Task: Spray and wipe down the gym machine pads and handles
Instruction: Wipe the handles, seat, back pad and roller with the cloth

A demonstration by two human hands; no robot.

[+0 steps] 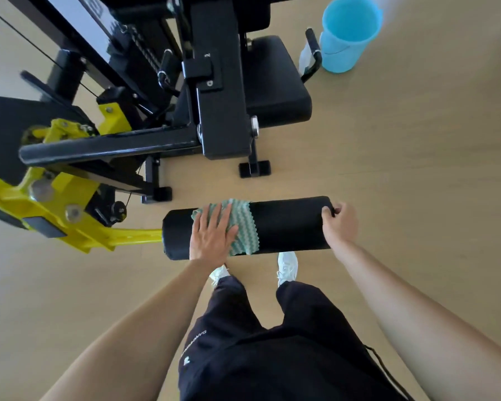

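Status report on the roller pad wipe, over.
Left grip flat, pressing green cloth on black roller pad. Right grip holds pad's right end. Nothing in the way; blue bucket off by the seat.

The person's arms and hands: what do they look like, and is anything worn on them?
The left arm and right arm are bare to the frame edge; no sleeve shows. The left hand and the right hand wear no glove, and no watch, band or ring shows. Below are dark trousers with small white print and white shoes.

Bright even daylight, soft faint shadows, wide-angle bending at edges, slight blur upper left
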